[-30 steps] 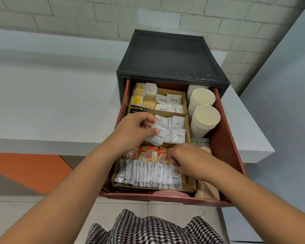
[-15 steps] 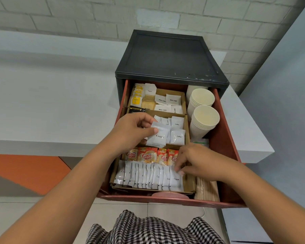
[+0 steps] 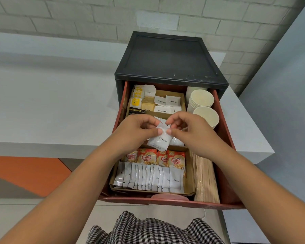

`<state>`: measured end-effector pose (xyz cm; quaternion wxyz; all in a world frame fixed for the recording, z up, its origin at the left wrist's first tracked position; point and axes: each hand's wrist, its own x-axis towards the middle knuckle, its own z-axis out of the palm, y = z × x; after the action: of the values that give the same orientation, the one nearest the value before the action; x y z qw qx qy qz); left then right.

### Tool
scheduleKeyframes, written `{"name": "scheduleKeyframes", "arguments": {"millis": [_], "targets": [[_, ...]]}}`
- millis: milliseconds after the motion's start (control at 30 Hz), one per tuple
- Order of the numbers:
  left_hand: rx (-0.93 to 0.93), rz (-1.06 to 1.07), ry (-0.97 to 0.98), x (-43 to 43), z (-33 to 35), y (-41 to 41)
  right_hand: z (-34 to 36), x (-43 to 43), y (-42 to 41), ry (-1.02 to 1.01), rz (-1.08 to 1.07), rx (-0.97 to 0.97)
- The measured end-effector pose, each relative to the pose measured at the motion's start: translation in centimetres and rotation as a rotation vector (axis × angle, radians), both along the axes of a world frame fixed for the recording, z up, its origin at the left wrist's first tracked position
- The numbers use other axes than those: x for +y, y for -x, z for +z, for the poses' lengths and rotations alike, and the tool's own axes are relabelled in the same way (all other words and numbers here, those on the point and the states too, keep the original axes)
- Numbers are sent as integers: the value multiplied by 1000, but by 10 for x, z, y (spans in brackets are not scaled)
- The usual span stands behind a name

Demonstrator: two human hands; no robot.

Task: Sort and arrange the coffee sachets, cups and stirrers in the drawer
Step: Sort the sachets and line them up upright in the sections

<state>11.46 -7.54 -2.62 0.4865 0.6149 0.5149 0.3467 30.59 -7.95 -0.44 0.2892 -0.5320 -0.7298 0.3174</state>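
Observation:
The red drawer [image 3: 224, 136] stands pulled out of a black cabinet [image 3: 169, 59]. Over its middle compartment my left hand [image 3: 136, 131] and my right hand [image 3: 187, 129] both pinch the top of a small stack of white cream sachets [image 3: 159, 140]. In the front compartment a row of white cream sachets [image 3: 150, 177] stands on edge, with orange Coffee mate sachets [image 3: 157, 156] behind it. Sugar sachets [image 3: 163, 103] fill the back box. Two stacks of paper cups [image 3: 202, 104] sit at the back right, and wooden stirrers [image 3: 205, 178] lie along the right side.
Cardboard dividers [image 3: 189, 173] split the drawer. A dark sachet [image 3: 136, 111] lies at the left between the boxes. The cabinet sits on a white counter [image 3: 51, 103] against a brick wall. My checked clothing [image 3: 153, 229] is below the drawer front.
My right hand left the front row of cream sachets and rose to the middle, where it now pinches the sachets that my left hand was holding alone.

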Motion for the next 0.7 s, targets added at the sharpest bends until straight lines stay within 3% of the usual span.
{"name": "scheduleKeyframes", "arguments": {"millis": [100,300,400,500,700], "targets": [[26,63,-43,-1,-1,-1,0,2,-1,74,-16,76],[371,-111,-219,-13,1,-8,2,1,2,120,-43,205],[444,-69,-363,-15,4,-12,5,-2,6,128,21,242],[410,-29,-330,-13,6,-11,9,-5,1,58,93,147],[422,-201,-205,-12,7,-12,9,-7,1,-130,70,-80]]}}
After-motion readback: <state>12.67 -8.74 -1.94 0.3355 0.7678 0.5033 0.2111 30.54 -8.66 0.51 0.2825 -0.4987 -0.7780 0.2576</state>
